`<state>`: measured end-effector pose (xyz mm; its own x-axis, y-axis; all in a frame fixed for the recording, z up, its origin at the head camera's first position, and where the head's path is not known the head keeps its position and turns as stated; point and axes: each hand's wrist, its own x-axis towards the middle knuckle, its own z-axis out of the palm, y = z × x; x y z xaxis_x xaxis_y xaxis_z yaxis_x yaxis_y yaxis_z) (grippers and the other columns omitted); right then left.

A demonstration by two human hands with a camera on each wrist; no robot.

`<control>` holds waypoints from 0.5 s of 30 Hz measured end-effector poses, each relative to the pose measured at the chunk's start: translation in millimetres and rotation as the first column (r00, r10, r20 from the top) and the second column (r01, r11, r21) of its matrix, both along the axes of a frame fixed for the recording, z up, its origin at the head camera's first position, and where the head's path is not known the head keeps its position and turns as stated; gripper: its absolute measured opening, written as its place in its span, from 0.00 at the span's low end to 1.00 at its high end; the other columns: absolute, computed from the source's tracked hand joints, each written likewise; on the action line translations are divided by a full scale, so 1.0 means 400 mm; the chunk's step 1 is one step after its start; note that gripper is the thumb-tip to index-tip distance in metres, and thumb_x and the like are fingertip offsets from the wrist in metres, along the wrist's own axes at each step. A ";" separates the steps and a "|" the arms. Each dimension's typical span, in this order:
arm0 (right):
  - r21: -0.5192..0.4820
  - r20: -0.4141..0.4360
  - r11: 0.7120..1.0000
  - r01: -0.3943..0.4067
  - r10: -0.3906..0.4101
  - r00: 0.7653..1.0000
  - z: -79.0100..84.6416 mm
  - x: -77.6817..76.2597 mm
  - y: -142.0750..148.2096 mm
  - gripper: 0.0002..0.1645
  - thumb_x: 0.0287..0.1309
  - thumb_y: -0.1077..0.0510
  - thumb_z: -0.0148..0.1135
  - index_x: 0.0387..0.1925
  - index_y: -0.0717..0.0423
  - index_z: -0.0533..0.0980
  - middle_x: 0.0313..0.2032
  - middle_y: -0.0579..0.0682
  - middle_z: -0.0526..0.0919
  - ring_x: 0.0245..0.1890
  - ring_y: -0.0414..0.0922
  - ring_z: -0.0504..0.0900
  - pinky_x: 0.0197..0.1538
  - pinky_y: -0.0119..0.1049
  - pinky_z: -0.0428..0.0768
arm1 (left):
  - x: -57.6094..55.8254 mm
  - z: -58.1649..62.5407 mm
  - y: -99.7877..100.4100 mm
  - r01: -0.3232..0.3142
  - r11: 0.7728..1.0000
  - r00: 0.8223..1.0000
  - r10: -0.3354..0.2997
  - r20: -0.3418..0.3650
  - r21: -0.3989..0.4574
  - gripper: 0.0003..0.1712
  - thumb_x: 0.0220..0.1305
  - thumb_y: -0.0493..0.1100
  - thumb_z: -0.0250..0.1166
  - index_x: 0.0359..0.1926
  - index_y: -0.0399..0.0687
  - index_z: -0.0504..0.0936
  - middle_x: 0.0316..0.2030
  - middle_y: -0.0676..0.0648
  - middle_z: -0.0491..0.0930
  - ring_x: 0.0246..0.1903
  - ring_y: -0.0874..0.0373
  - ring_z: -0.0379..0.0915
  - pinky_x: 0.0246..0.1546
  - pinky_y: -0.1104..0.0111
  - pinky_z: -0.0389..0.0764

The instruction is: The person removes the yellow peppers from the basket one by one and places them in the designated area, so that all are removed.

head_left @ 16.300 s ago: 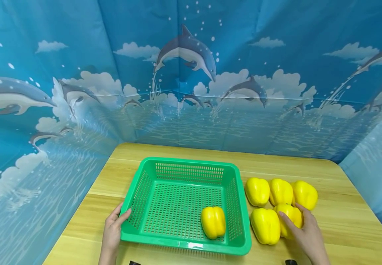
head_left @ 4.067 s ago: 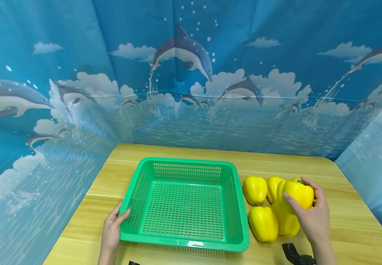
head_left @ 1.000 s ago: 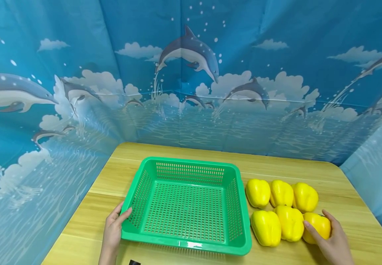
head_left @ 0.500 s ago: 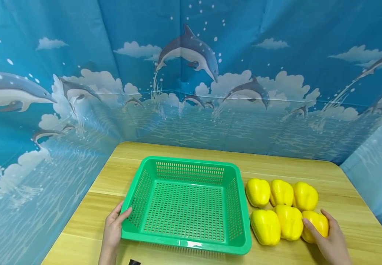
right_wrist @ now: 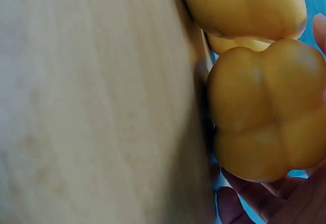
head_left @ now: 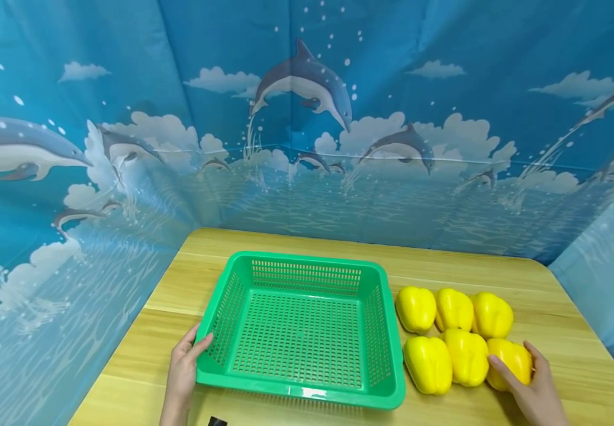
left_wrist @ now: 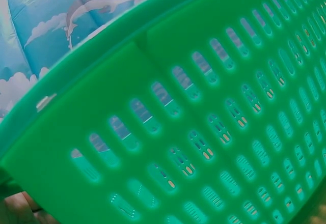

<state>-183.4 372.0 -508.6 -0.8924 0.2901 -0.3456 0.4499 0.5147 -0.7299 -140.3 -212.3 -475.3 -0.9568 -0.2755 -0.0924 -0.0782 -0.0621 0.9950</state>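
Note:
My left hand (head_left: pixel 181 362) grips the left rim of a green plastic basket (head_left: pixel 298 389), thumb over the edge. The basket's slotted side wall (left_wrist: pixel 193 102) fills most of the left wrist view. At the right end of the front row, a yellow bell pepper (head_left: pixel 514 361) rests on the table between the thumb and fingers of my right hand (head_left: pixel 536 384). That bell pepper (right_wrist: pixel 270 112) shows its lobed end in the right wrist view. Touching it on the left is another yellow bell pepper (head_left: pixel 465 358).
Right of the basket, more yellow bell peppers (head_left: pixel 415 309) stand in two rows of three with the held one. The wooden table (head_left: pixel 141 361) backs onto a blue dolphin-print curtain (head_left: pixel 296 118). A small black object (head_left: pixel 217 421) shows at the bottom edge.
The pepper in the basket earlier is gone from it. My right hand held a pepper raised over the others, then lowered one to the front row's right end. Lately almost nothing moves.

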 end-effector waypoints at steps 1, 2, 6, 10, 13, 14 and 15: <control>-0.003 0.009 1.000 0.004 -0.004 1.000 0.001 0.000 0.001 0.64 0.62 0.32 0.50 0.69 0.68 0.24 0.67 0.75 0.28 0.64 0.72 0.44 0.62 0.66 0.53 | -0.001 0.000 0.001 0.002 1.000 1.000 -0.002 -0.002 0.002 0.27 0.70 0.43 0.55 0.65 0.32 0.65 0.61 0.36 0.66 0.51 0.57 0.72 0.48 0.66 0.78; -0.005 0.015 1.000 0.005 -0.004 1.000 0.001 0.000 0.002 0.64 0.62 0.32 0.50 0.68 0.68 0.23 0.67 0.75 0.28 0.64 0.72 0.44 0.62 0.66 0.54 | -0.001 0.000 0.001 0.003 1.000 1.000 -0.003 -0.005 0.005 0.27 0.70 0.42 0.55 0.65 0.32 0.65 0.61 0.35 0.66 0.50 0.55 0.73 0.48 0.65 0.78; 0.009 0.017 1.000 0.009 -0.009 1.000 0.000 0.000 0.002 0.65 0.60 0.32 0.52 0.69 0.68 0.24 0.67 0.77 0.30 0.63 0.72 0.45 0.60 0.66 0.55 | -0.006 0.000 -0.001 0.008 1.000 1.000 -0.008 -0.005 -0.004 0.27 0.70 0.43 0.54 0.65 0.33 0.65 0.60 0.35 0.67 0.50 0.55 0.73 0.47 0.65 0.78; 0.014 -0.035 1.000 0.008 -0.008 0.999 0.001 0.007 0.006 0.64 0.62 0.35 0.53 0.69 0.69 0.25 0.65 0.79 0.35 0.61 0.73 0.47 0.57 0.66 0.59 | -0.010 0.002 -0.003 0.023 0.999 1.000 -0.023 0.010 -0.022 0.27 0.71 0.43 0.54 0.65 0.32 0.63 0.61 0.35 0.66 0.51 0.55 0.72 0.49 0.67 0.77; 0.030 -0.127 0.999 0.015 -0.012 0.992 0.009 0.015 0.007 0.60 0.64 0.39 0.54 0.69 0.70 0.28 0.65 0.80 0.37 0.60 0.75 0.49 0.55 0.66 0.62 | -0.012 0.006 -0.009 0.045 0.997 0.999 -0.043 0.030 -0.058 0.29 0.73 0.46 0.51 0.67 0.32 0.60 0.64 0.34 0.62 0.59 0.48 0.65 0.58 0.60 0.69; 0.042 -0.169 0.999 0.020 -0.013 0.986 0.015 0.017 0.006 0.58 0.64 0.41 0.54 0.69 0.71 0.30 0.65 0.79 0.37 0.60 0.76 0.49 0.54 0.66 0.62 | -0.013 0.008 -0.012 0.057 0.995 0.998 -0.054 0.032 -0.085 0.31 0.74 0.47 0.49 0.67 0.31 0.59 0.65 0.34 0.60 0.62 0.45 0.60 0.62 0.56 0.64; 0.059 -0.214 0.998 0.028 -0.014 0.977 0.022 0.019 0.002 0.57 0.64 0.43 0.55 0.70 0.71 0.31 0.66 0.79 0.37 0.59 0.76 0.49 0.53 0.66 0.62 | -0.012 0.010 -0.017 0.071 0.990 0.997 -0.067 0.034 -0.123 0.32 0.74 0.49 0.48 0.68 0.30 0.57 0.67 0.33 0.57 0.64 0.41 0.55 0.64 0.51 0.59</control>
